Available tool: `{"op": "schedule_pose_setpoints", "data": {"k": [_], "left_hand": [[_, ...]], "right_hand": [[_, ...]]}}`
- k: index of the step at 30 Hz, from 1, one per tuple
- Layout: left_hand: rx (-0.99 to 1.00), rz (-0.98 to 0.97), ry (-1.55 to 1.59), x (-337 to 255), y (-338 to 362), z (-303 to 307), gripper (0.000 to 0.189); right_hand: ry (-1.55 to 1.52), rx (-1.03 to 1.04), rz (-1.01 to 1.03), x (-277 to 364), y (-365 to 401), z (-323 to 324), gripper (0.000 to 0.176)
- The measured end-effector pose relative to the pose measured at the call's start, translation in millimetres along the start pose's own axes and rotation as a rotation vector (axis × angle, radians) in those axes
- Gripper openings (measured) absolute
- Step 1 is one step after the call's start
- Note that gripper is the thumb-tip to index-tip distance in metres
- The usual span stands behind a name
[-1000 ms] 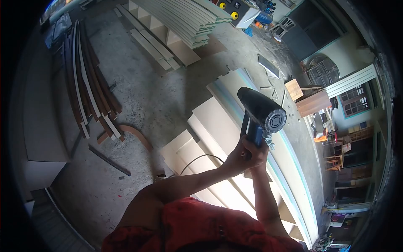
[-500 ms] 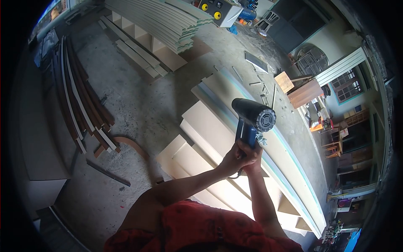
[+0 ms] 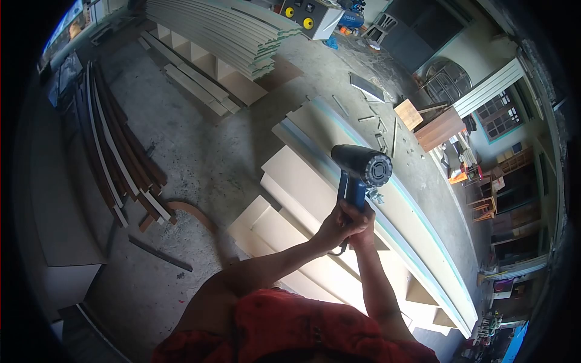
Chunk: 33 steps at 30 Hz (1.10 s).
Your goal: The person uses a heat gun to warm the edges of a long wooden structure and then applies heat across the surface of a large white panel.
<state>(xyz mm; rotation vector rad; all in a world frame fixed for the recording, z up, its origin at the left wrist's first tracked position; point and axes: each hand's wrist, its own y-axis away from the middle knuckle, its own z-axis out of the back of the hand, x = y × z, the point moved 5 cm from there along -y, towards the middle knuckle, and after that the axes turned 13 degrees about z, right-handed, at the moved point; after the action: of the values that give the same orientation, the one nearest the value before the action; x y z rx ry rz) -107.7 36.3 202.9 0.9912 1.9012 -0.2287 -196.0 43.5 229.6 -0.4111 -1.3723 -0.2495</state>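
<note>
A dark blue and black heat gun or dryer [image 3: 353, 184] is held upright by its handle, with its barrel pointing to the upper left. My left hand [image 3: 340, 225] is wrapped round the lower handle. Beside it, my right hand [image 3: 365, 228] is closed at the same handle, its fingers partly hidden. Behind the tool lies a long pale panel with blue-green edges [image 3: 411, 233]. Cream boards [image 3: 302, 187] lie below and to the left of this panel. A cord hangs under the hands.
Stacked panels [image 3: 224, 27] lie at the upper left, near a speaker box [image 3: 311, 18]. Brown and white strips [image 3: 112, 139] are on the left floor. A curved brown piece [image 3: 192, 210] lies near them. Wooden boards [image 3: 440, 128] stand at the right.
The tool and both hands have shifted slightly left in view. The background has also moved a little as the view turned. The grip looks the same.
</note>
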Motion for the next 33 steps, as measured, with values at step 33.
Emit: {"op": "schedule_pose_setpoints", "data": {"k": [33], "left_hand": [[0.281,-0.08,-0.23,17.7,23.0,-57.0,0.073]], "right_hand": [[-0.172,-0.282,0.068,22.5,66.5,52.7,0.025]]}}
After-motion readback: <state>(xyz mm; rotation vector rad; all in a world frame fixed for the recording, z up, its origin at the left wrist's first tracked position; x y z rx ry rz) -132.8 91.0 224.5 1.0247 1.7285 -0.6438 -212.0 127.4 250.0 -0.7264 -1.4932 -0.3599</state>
